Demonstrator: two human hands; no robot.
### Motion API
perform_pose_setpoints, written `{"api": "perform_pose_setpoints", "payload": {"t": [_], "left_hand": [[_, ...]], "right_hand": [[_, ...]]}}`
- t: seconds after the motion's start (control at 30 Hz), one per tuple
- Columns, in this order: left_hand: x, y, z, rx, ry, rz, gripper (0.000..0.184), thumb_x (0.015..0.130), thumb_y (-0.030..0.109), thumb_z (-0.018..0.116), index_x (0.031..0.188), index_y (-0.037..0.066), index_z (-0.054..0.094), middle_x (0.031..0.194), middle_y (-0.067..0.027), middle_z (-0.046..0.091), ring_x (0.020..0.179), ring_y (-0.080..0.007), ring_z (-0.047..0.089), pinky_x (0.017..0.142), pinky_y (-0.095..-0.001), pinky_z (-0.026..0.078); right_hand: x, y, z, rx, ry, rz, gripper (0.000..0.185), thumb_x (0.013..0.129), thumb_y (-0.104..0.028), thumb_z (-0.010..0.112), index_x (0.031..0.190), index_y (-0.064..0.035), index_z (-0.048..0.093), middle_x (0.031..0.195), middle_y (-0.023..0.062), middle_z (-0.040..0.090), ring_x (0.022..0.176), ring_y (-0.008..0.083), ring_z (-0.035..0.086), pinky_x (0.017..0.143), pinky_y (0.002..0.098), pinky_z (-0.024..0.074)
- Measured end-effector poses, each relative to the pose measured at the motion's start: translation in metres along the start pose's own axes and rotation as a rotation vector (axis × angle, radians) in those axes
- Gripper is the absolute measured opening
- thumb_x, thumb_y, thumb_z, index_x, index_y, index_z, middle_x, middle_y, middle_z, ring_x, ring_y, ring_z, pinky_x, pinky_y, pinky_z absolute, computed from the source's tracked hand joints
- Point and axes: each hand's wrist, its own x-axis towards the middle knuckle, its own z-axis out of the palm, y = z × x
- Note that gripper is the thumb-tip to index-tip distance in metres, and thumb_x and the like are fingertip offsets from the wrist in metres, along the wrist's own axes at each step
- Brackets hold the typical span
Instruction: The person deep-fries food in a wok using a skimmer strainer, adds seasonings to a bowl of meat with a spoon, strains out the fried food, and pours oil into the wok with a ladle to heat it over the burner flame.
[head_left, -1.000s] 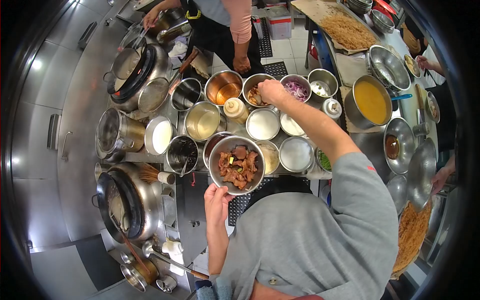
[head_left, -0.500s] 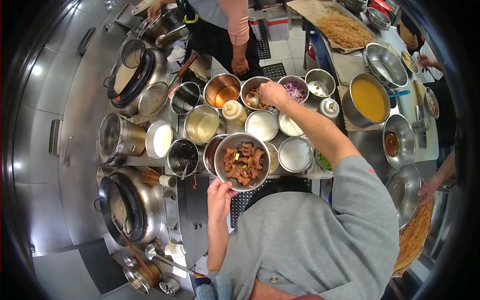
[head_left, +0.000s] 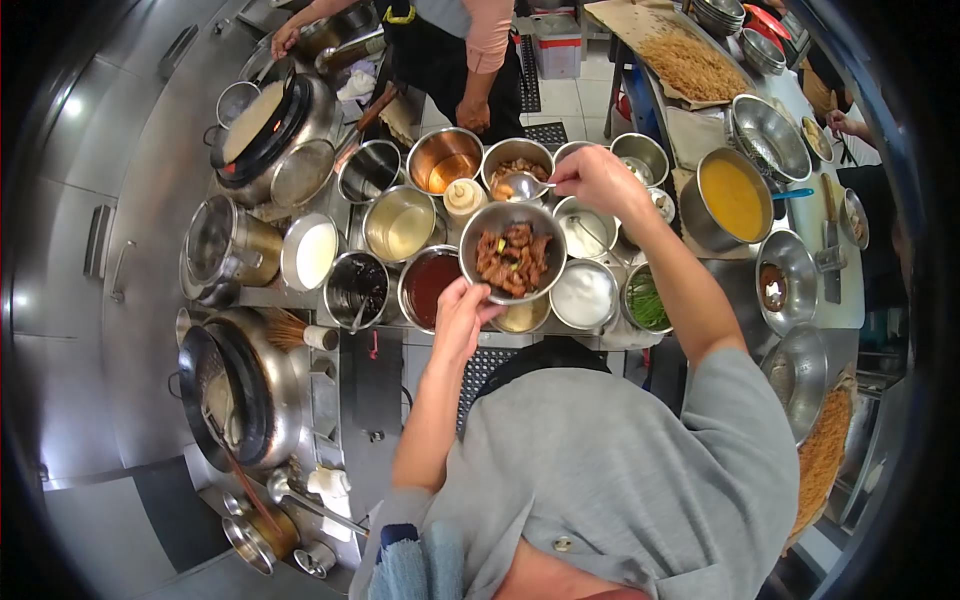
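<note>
Bowl held close, spoon held out over the pots

The left hand (head_left: pixel 463 320) is closed on the near rim of a metal bowl (head_left: pixel 520 212), its thumb side on the lip and its other fingers partly hidden. The bowl hangs above the near half of the table (head_left: pixel 565 336), inside from the near edge, nearly level; that presumably keeps the meat (head_left: pixel 512 262) from sliding out, and gripping the rim leaves the mouth uncovered.

The right hand (head_left: pixel 605 182) is drawn tight around the handle of a spoon (head_left: pixel 522 186), whose head lies over a pot of brown pieces (head_left: pixel 515 145) near the far edge. Whether the spoon is loaded I cannot tell. With the bowl just on the near side of that pot, the gap between them is short, likely to limit drips.

The containers stand packed together, probably so one arm can reach them all: dark sauce (head_left: pixel 372 290) at the near left corner, a handle leaning out of it, and greens (head_left: pixel 655 305) at the near right. A squeeze bottle (head_left: pixel 464 197) stands upright in a space among them.
</note>
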Motion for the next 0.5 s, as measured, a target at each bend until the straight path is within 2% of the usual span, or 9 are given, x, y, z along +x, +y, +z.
{"api": "perform_pose_setpoints", "payload": {"t": [0.07, 0.17, 0.2, 0.3, 0.43, 0.5], "left_hand": [[0.009, -0.002, 0.006, -0.025, -0.007, 0.020, 0.006, 0.085, 0.002, 0.050, 0.088, 0.000, 0.055, 0.090, -0.0069, 0.060, 0.081, -0.0156, 0.061, 0.074, -0.0335, 0.055], [0.007, 0.001, 0.007, -0.044, -0.012, 0.023, 0.006, 0.085, 0.002, 0.050, 0.088, 0.000, 0.054, 0.091, -0.0079, 0.060, 0.083, -0.0165, 0.062, 0.077, -0.0352, 0.055], [0.004, 0.003, 0.007, -0.049, -0.007, 0.025, 0.006, 0.085, 0.003, 0.050, 0.088, 0.000, 0.054, 0.091, -0.0079, 0.060, 0.084, -0.0167, 0.062, 0.078, -0.0357, 0.054], [-0.006, 0.001, 0.001, -0.058, 0.022, 0.025, 0.006, 0.085, 0.003, 0.050, 0.089, 0.000, 0.054, 0.091, -0.0079, 0.060, 0.084, -0.0173, 0.062, 0.080, -0.0371, 0.054], [-0.028, -0.011, -0.018, -0.068, 0.058, 0.038, 0.011, 0.085, 0.003, 0.050, 0.095, 0.000, 0.054, 0.093, -0.0087, 0.060, 0.084, -0.0171, 0.062, 0.080, -0.0368, 0.054], [-0.047, -0.007, -0.026, -0.045, 0.069, 0.045, 0.017, 0.085, 0.004, 0.049, 0.102, -0.001, 0.054, 0.093, -0.0082, 0.060, 0.082, -0.0159, 0.062, 0.079, -0.0348, 0.054]], "right_hand": [[-0.016, -0.018, -0.001, -0.128, 0.042, -0.103, 0.016, 0.068, -0.008, 0.067, 0.084, -0.0042, 0.070, 0.076, 0.0154, 0.066, 0.070, 0.0296, 0.064, 0.067, 0.0362, 0.0498], [-0.012, -0.011, 0.000, -0.025, 0.077, 0.056, 0.016, 0.069, -0.008, 0.067, 0.084, -0.0023, 0.069, 0.075, 0.0160, 0.066, 0.069, 0.0280, 0.065, 0.067, 0.0355, 0.0502], [-0.006, 0.001, 0.002, 0.166, 0.054, 0.133, 0.015, 0.071, -0.007, 0.065, 0.083, -0.0019, 0.070, 0.073, 0.0161, 0.066, 0.067, 0.0265, 0.065, 0.066, 0.0355, 0.0507], [0.015, 0.036, 0.020, 0.111, 0.036, 0.286, 0.013, 0.072, -0.008, 0.064, 0.083, -0.0027, 0.070, 0.073, 0.0158, 0.066, 0.066, 0.0252, 0.066, 0.065, 0.0353, 0.0512], [0.043, 0.062, 0.050, -0.154, 0.068, 0.200, 0.016, 0.076, -0.009, 0.058, 0.087, -0.0048, 0.070, 0.076, 0.0191, 0.065, 0.071, 0.0316, 0.065, 0.070, 0.0382, 0.0510], [0.036, 0.063, 0.052, -0.147, 0.260, 0.123, 0.017, 0.077, -0.008, 0.057, 0.088, -0.0055, 0.069, 0.080, 0.0215, 0.063, 0.077, 0.0340, 0.063, 0.073, 0.0402, 0.0494]]}}
